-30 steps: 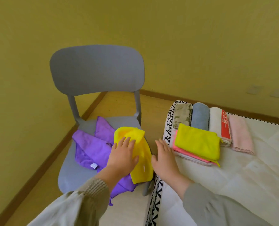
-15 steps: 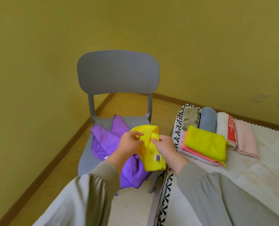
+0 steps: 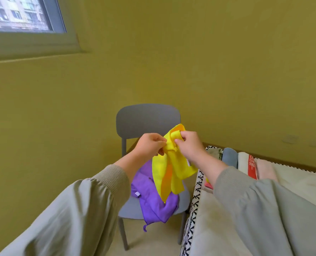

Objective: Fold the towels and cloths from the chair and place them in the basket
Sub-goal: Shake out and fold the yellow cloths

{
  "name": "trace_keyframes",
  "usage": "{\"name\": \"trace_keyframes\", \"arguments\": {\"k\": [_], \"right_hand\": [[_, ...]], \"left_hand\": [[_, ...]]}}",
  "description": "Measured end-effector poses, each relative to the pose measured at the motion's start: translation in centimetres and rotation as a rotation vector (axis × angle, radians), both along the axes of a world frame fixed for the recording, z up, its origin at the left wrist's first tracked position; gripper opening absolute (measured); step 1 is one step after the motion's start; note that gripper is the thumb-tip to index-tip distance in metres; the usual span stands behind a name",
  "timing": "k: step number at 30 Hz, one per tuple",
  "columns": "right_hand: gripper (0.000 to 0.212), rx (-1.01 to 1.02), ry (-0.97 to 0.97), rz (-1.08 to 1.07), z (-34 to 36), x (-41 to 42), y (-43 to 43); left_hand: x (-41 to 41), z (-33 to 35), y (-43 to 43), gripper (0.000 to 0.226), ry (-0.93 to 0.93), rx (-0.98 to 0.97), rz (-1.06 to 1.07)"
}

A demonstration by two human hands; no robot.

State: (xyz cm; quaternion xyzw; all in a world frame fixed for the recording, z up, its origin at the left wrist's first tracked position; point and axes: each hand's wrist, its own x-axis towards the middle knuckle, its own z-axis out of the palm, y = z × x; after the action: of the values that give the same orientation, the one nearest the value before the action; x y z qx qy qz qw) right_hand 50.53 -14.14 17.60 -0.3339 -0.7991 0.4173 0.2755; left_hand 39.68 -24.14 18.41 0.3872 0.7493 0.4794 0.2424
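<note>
Left hand (image 3: 149,145): raised in front on a bent arm, forearm sloping up from the grey sleeve (image 3: 83,206), back of the hand to the camera. Fingers curled, pinching the top edge of the yellow cloth (image 3: 172,172) between thumb and fingertips.

Right hand (image 3: 189,145): raised level with the left and just beside it, wrist bent inward. Fingers curled over the same top edge, thumb pressing the fabric from the front; grasping, not released.

Yellow cloth: bunched between the two hands, one corner poking up above the right hand, the rest hanging loose below both, clear of the seat. Small white tag by the right wrist.

Below the hands: grey chair (image 3: 146,119), backrest behind the knuckles. Purple cloth (image 3: 153,202) crumpled on the seat, partly hidden by the hanging yellow cloth, one corner with a loop drooping over the front edge.

Right of the right hand: padded white surface (image 3: 301,182) with a black-and-white patterned edge, carrying a row of folded towels: olive (image 3: 213,152), blue-grey (image 3: 229,157), white with red band (image 3: 246,163), pale pink (image 3: 264,170). Near ends covered by the right forearm.

Up and well left of the left hand: window (image 3: 20,13) in the yellow-green wall.
</note>
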Motion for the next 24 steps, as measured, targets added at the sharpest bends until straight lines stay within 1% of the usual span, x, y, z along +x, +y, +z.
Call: {"name": "trace_keyframes", "arguments": {"k": [2, 3, 5, 7, 9, 11, 12, 13, 15, 16, 17, 20, 22, 24], "right_hand": [[0.006, 0.007, 0.055, 0.039, 2.0, 0.2, -1.4], [0.007, -0.001, 0.085, 0.064, 2.9, 0.3, -2.0], [0.019, 0.013, 0.131, 0.118, 5.3, 0.3, -3.9], [0.029, 0.063, 0.117, 0.177, 7.6, 0.5, -5.8], [0.033, 0.123, 0.096, 0.237, 9.8, 0.7, -7.5], [0.03, 0.174, 0.096, 0.264, 12.0, 1.2, -9.4], [0.029, 0.199, 0.098, 0.259, 12.8, 1.4, -10.1], [0.029, 0.234, 0.097, 0.248, 13.6, 1.5, -10.8], [0.031, 0.291, 0.078, 0.226, 15.0, 2.1, -12.2], [0.031, 0.309, 0.076, 0.224, 15.7, 2.4, -12.9], [0.028, 0.313, 0.073, 0.238, 16.0, 2.6, -13.4], [0.027, 0.349, 0.065, 0.245, 17.0, 3.1, -14.7], [0.029, 0.36, 0.074, 0.228, 17.6, 3.3, -15.0], [0.03, 0.374, 0.09, 0.208, 18.2, 3.1, -15.3]], "left_hand": [[0.3, 2.9, -2.5, 0.019, 0.002, 0.005, -0.007], [0.4, 3.8, -3.4, 0.022, 0.007, 0.014, 0.003], [0.3, 6.0, -6.0, 0.025, 0.063, 0.033, 0.058], [0.1, 8.1, -8.0, 0.026, 0.096, 0.04, 0.089], [0.0, 10.4, -9.5, 0.029, 0.025, 0.01, 0.076], [0.4, 12.6, -10.7, 0.032, -0.056, -0.033, 0.044], [0.5, 13.4, -11.1, 0.031, -0.045, -0.061, 0.043], [0.6, 13.9, -11.4, 0.031, 0.019, -0.091, 0.046], [0.6, 14.5, -12.2, 0.038, 0.249, -0.133, 0.093], [0.8, 15.0, -12.7, 0.042, 0.334, -0.13, 0.116], [0.9, 15.2, -12.9, 0.043, 0.342, -0.125, 0.114], [1.6, 16.0, -14.2, 0.037, 0.225, -0.099, -0.033], [1.8, 16.4, -14.9, 0.032, 0.214, -0.087, -0.099], [1.8, 16.4, -15.7, 0.029, 0.146, -0.064, -0.159]]}}
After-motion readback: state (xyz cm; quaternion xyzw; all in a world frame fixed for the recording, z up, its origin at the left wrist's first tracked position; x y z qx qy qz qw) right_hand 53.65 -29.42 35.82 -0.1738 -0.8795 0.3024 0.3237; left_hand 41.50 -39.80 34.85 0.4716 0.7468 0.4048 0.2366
